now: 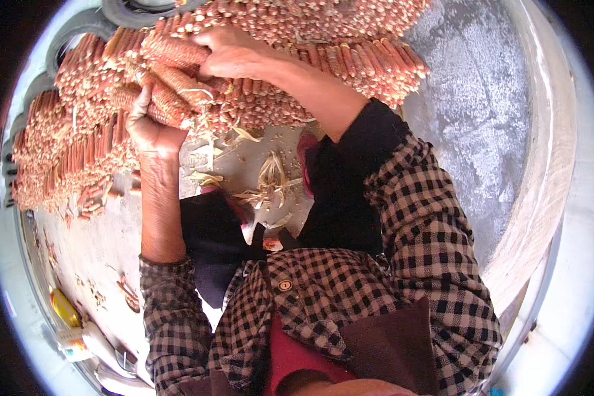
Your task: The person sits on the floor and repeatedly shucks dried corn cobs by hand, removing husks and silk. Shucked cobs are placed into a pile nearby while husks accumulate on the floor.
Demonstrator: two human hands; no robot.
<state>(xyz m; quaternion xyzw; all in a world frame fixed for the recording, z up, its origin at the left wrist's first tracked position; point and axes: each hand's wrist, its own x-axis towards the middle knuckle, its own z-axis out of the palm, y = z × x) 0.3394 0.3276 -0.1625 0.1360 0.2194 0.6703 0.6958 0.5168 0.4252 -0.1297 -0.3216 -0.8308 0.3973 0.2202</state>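
My left hand (153, 129) is wrapped around several reddish corn cobs (166, 99), its thumb lying across the left one. Just above them, my right hand (237, 53) grips the right end of another thick corn cob (173, 51), its fingertips partly hidden. A paler cob (180, 83) lies between the two hands. Behind and around them rises a stacked pile of bare corn cobs (356, 59), many with their cut-looking round ends facing out.
Dry corn husks (272, 173) and loose kernels litter the concrete floor (232, 171) between my feet. Old tyres (72, 34) border the pile at the upper left. Broken cobs (93, 200) lie at its lower left edge. A yellow container (65, 308) stands by the left wall.
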